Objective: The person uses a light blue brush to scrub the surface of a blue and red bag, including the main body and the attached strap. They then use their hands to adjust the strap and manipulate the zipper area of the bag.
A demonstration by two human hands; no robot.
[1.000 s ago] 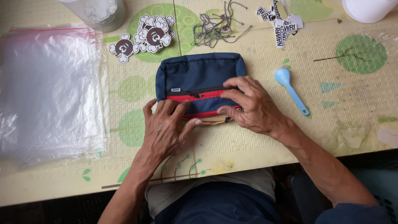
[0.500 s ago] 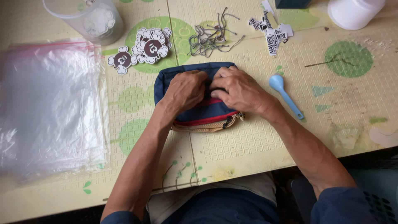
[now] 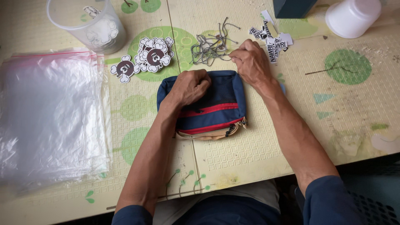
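Note:
A navy blue pouch [image 3: 216, 108] with red zips and a tan edge lies flat on the table in front of me. My left hand [image 3: 189, 85] rests as a loose fist on the pouch's upper left part, pressing it down. Just beyond the pouch's top right corner, my right hand [image 3: 250, 60] has its fingertips pinched at the edge of a tangle of grey strings [image 3: 210, 46].
A stack of clear plastic bags [image 3: 50, 116] lies at the left. Flower-shaped stickers [image 3: 152, 54] sit beyond the pouch, a clear cup [image 3: 89, 25] at the back left. Printed tags [image 3: 273, 39], a white cup [image 3: 352, 16] and a dark box [image 3: 293, 7] stand at the back right.
My right hand has left the pouch and moved up to the grey strings. My left hand has stayed on the pouch's top. The blue spoon is now hidden under my right forearm.

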